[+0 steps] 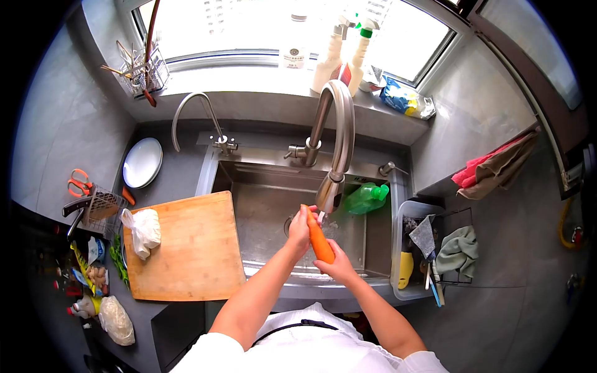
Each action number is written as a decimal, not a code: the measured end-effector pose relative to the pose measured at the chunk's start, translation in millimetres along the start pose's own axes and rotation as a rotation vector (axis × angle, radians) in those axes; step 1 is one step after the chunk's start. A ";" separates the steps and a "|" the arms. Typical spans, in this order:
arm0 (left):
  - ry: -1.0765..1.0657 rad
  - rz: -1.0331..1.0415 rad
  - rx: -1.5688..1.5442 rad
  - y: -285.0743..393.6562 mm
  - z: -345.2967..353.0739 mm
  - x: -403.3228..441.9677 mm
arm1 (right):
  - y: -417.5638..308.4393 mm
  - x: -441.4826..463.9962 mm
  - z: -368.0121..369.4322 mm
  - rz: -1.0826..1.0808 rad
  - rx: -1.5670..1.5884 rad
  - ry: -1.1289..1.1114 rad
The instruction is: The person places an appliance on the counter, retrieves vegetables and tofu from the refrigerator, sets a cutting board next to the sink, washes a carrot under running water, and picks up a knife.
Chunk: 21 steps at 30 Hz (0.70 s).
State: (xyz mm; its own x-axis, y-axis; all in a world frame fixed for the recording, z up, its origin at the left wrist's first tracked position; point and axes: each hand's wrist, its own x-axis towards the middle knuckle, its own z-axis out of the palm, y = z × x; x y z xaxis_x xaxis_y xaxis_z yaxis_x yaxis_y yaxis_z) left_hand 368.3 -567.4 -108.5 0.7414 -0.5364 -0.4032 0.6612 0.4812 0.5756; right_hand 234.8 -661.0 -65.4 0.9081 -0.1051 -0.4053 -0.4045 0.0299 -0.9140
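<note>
An orange carrot (319, 241) is held in both my hands over the steel sink (261, 211), under the spout of the large faucet (339, 118). My left hand (301, 231) wraps round its upper end. Around the lower end, my right hand (337, 264) has its fingers closed. A little water seems to run from the faucet head onto the carrot and my left fingers. Inside the sink, a green bottle (365, 199) lies at the back right corner.
Left of the sink lies a wooden cutting board (193, 248) with a white plastic bag (144, 231) on it. A plate (143, 163) and a knife rack (102, 208) stand beyond. At right is a plastic bin (401, 289) of cleaning tools. Spray bottles (357, 59) line the sill.
</note>
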 end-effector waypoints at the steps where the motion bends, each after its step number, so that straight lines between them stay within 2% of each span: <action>1: -0.072 -0.069 -0.123 5.1 -3.3 -0.8 | -3.5 1.5 -1.0 0.049 0.099 -0.039; 4: -0.180 -0.035 -0.226 14.4 6.5 -13.6 | -3.5 6.4 -9.4 0.151 0.385 -0.132; 7: -0.219 -0.025 -0.251 18.2 11.4 -19.8 | -11.0 5.1 -10.5 0.146 0.381 -0.141; 13: -0.117 -0.002 -0.296 16.0 14.6 -18.9 | -17.1 4.2 -8.7 0.122 0.114 -0.068; 16: -0.019 0.003 -0.181 21.2 19.0 -18.8 | -2.5 10.0 -6.6 -0.248 -0.208 0.137; 17: 0.017 0.002 -0.129 23.4 20.9 -19.3 | 0.6 10.0 -9.4 -0.248 -0.244 0.141; 20: -0.025 -0.033 -0.344 30.2 20.8 -18.8 | -16.3 7.8 -13.5 -0.251 -0.334 0.143; 21: -0.142 -0.035 -0.357 30.6 14.6 -15.6 | -20.1 6.7 -13.7 -0.251 -0.352 0.133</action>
State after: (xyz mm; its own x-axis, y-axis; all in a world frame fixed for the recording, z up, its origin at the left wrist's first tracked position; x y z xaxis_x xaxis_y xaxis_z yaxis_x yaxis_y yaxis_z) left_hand 375.3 -554.4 -74.2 0.7107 -0.6357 -0.3012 0.7029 0.6586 0.2687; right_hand 247.6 -676.0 -49.5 0.9702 -0.1939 -0.1452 -0.2067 -0.3506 -0.9134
